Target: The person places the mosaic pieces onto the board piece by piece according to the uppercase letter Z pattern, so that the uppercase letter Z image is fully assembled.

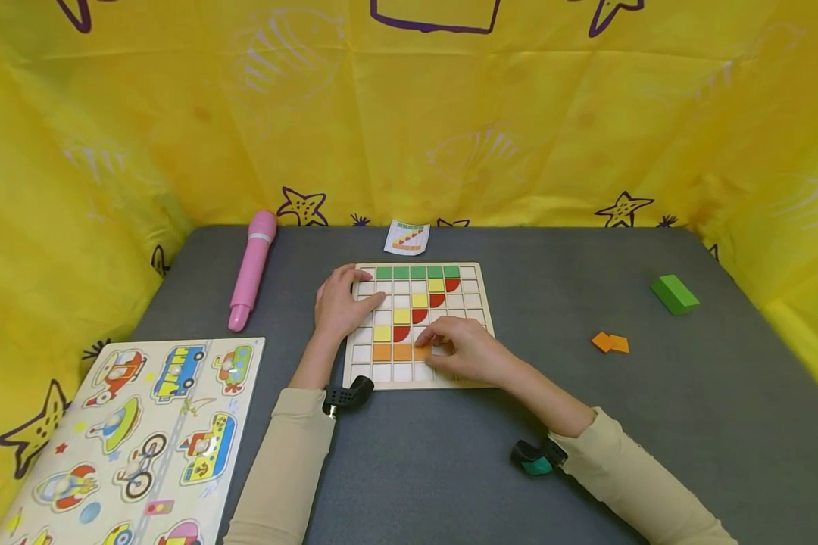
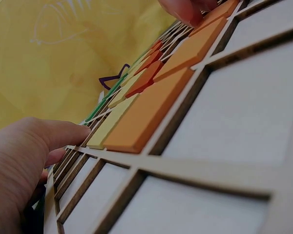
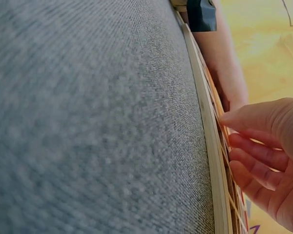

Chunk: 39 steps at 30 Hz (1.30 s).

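Observation:
A wooden grid board (image 1: 473, 375) lies on the table with coloured tiles in its squares: a green row (image 1: 417, 272) along the top, yellow squares and red quarter-rounds in a diagonal, and orange ones low on the left. My left hand (image 1: 337, 304) rests over the board's upper left edge, thumb laid on the grid. At the end of the orange row, my right hand (image 1: 469, 350) pinches an orange tile (image 1: 422, 353) between thumb and fingertips. The left wrist view shows those fingertips right at this tile (image 2: 223, 12), beside two seated orange tiles (image 2: 149, 109).
Behind the board lies a small pattern card (image 1: 407, 238). Two loose orange tiles (image 1: 610, 343) and a green block (image 1: 675, 294) sit at right. At left are a pink marker-shaped stick (image 1: 251, 272) and a vehicle picture puzzle (image 1: 198, 401). Yellow cloth (image 1: 409, 136) encloses the table's back and sides.

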Tool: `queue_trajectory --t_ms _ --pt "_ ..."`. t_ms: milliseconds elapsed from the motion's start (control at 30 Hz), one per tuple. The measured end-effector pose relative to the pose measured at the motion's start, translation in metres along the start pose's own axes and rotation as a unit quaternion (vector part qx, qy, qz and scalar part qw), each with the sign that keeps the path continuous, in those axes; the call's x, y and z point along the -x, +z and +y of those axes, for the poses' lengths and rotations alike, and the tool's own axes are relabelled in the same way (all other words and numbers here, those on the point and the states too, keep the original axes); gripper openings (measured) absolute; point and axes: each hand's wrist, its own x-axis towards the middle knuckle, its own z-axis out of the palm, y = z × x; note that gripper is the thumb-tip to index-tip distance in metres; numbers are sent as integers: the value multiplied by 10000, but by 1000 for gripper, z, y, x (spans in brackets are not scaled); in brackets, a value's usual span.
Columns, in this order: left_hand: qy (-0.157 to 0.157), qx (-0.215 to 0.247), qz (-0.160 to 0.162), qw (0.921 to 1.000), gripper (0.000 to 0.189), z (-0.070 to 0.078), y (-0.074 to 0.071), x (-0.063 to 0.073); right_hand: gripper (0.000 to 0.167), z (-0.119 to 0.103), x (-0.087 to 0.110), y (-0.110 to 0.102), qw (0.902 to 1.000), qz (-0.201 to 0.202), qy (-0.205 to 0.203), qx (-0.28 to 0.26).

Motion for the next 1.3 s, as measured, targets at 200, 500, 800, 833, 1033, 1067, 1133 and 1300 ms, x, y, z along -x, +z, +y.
queue_trajectory --t_ms 200,500,800,833,1033,1067,1133,1300 --pt "124 25 1 9999 43 1 0 1 20 6 9 -7 9997 251 -9 -24" --pt "167 32 24 9999 43 -1 -2 0 22 21 34 -27 9981 420 426 -166" --pt "204 52 32 9998 43 -1 -1 0 23 46 71 -48 9940 744 804 -43" --pt "207 50 39 9998 43 -1 -1 0 23 48 75 -51 9933 766 865 0" --pt "152 62 66 9998 43 -1 -1 0 24 61 95 -65 9887 972 1121 217" --pt "141 67 64 9999 43 -1 -1 -1 24 63 99 -68 9882 1002 1133 234" --pt "119 70 61 9999 43 -1 0 -1 24 66 105 -72 9871 1062 1167 270" --pt "122 55 40 9999 43 -1 0 -1 25 73 121 -83 9830 1136 1366 456"
